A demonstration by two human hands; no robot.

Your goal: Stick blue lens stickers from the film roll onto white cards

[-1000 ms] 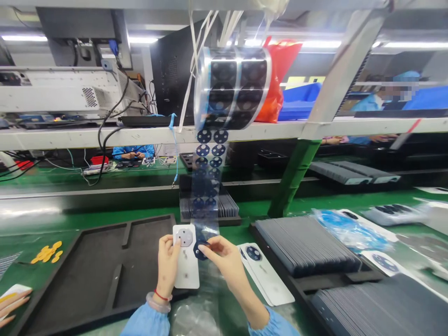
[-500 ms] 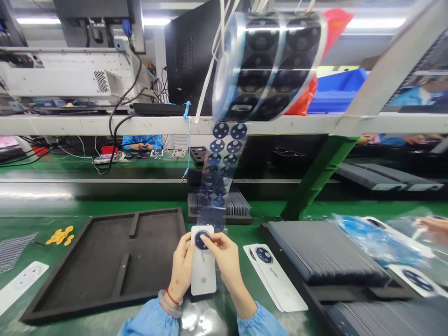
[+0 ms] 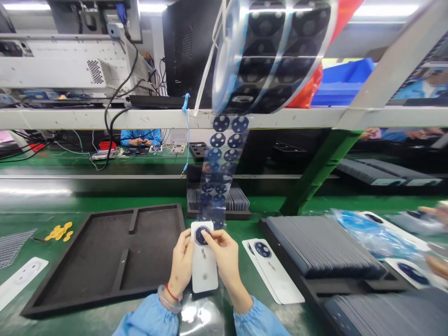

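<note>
A white phone back cover point(image 3: 205, 273) stands nearly upright between my hands. My left hand point(image 3: 182, 261) is closed on its left edge. At the cover's top, the fingers of my right hand point(image 3: 224, 252) press on the round dark camera sticker point(image 3: 201, 235) and hold the upper right edge. Right behind hangs a clear strip of round dark stickers point(image 3: 219, 179), running down from a large roll point(image 3: 276, 56) on the shelf. To the right of my hands, two overlapping white covers with dark camera circles point(image 3: 276, 275) lie on the green bench.
A black divided tray point(image 3: 150, 252) lies at left, beside yellow discs point(image 3: 59, 232). At right, a black tray holds stacked grey sheets point(image 3: 322, 242), near blue plastic film point(image 3: 374, 233). Another person's hand point(image 3: 437, 266) reaches in at the right edge. A white shelf beam point(image 3: 287, 119) crosses ahead.
The view has tilted down slightly. My right fingers still press the cover's camera circle, with little movement. At the right edge, the other person's hands and plastic film have shifted.
</note>
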